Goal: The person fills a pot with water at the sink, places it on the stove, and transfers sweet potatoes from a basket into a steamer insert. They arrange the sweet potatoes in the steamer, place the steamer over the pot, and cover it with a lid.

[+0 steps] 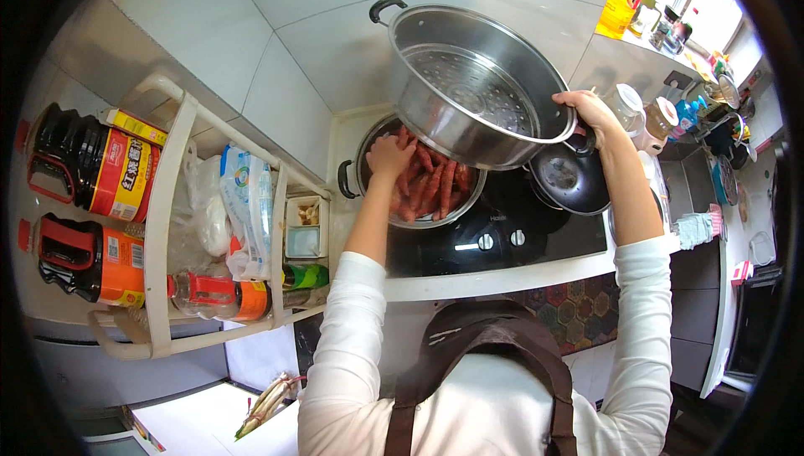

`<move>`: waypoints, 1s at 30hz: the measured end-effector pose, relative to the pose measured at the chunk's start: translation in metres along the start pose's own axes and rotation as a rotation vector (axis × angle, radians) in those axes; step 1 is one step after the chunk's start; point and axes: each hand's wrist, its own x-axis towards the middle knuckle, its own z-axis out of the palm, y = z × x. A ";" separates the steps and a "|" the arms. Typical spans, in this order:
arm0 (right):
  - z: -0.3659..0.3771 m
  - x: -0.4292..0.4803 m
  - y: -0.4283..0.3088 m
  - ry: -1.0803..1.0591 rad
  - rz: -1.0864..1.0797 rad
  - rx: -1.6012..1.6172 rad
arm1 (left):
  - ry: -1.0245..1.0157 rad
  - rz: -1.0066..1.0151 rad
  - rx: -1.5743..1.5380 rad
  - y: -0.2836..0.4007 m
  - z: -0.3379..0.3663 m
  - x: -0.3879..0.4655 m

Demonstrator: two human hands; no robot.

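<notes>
My right hand point(589, 118) grips the right handle of a stainless-steel steamer tier point(465, 135). The tier is held tilted above the stove, and its perforated bottom shows inside. Below and to its left, a steel pot point(433, 225) stands on the black gas stove, filled with long red-skinned sweet potatoes point(433, 189). My left hand point(391, 154) reaches into that pot and touches the sweet potatoes at its left side. Its fingertips are partly hidden among them, so its grip is unclear. The tier covers the back right of the pot.
A black wok point(568, 179) sits on the right burner. At left, a white rack point(166, 217) holds sauce bottles point(94, 261) and plastic bags point(245, 205). Jars point(659, 120) line the right counter. Bottles, including cooking oil point(617, 7), stand on the window sill. Scallions point(267, 402) lie lower left.
</notes>
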 end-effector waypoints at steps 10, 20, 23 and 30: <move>-0.002 0.006 0.006 -0.022 0.012 0.056 | -0.082 0.243 0.438 -0.004 -0.008 -0.008; 0.002 0.019 0.006 -0.025 0.018 0.053 | 0.425 0.846 0.174 0.010 0.027 0.036; 0.002 0.018 0.001 -0.005 0.017 0.089 | 0.449 0.786 0.224 0.009 0.040 0.046; 0.002 0.018 -0.002 0.026 0.014 0.065 | 0.264 0.450 0.546 0.000 0.022 0.033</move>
